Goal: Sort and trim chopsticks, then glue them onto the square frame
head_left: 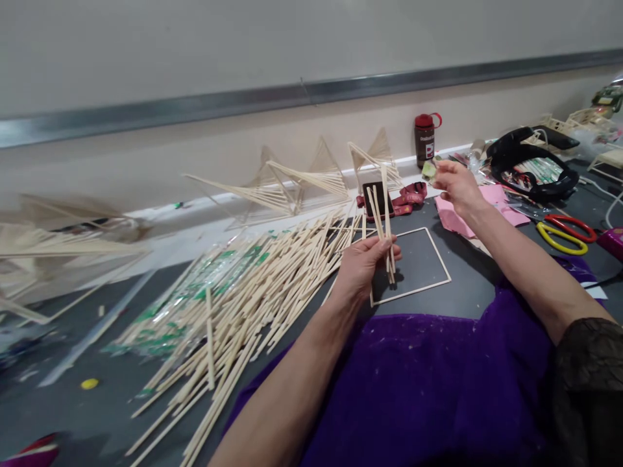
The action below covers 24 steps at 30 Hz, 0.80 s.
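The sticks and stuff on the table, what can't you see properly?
Head view:
- Small thing in the right hand: too small and blurred to name.
- Stick shapes at the left: blurred and cut by the edge.
- Bottle label: too small to read.
- Sticks in the left hand: their lower parts are hidden by the fingers.

Craft workshop or model-making studio: dark worktop (87, 415) strewn with loose wooden sticks (233, 305), finished stick frameworks (287, 181) along wall, scissors (564, 233), pink paper (491, 198), scattered clutter.

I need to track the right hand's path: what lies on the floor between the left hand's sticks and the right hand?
In the head view, between the sticks in the left hand and the right hand: a red strap and bare dark floor.
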{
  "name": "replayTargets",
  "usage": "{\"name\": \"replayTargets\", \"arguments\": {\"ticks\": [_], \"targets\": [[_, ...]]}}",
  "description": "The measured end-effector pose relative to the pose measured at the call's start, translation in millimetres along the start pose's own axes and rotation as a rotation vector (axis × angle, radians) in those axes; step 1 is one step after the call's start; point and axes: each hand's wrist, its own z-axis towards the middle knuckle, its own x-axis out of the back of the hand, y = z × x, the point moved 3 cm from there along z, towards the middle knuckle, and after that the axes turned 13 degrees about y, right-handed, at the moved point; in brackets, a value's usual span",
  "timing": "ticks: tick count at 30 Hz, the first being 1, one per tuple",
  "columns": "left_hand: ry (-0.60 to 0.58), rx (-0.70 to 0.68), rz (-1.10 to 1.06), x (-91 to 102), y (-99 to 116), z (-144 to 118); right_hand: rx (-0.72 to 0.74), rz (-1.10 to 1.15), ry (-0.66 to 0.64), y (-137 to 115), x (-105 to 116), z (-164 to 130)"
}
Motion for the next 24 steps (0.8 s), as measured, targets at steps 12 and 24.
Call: {"name": "replayTargets", "arguments": {"ticks": [12, 24], "targets": [[-0.033, -0.190, 0.084, -1.9, -2.6, -6.6, 0.205, -0.314, -0.603, -10.3, -37.8, -71.3], [0.065, -0.146, -0.064, 5.4, -7.5, 8.8, 0.588, -0.655, -0.611, -0.6, -36.2, -61.1]]}}
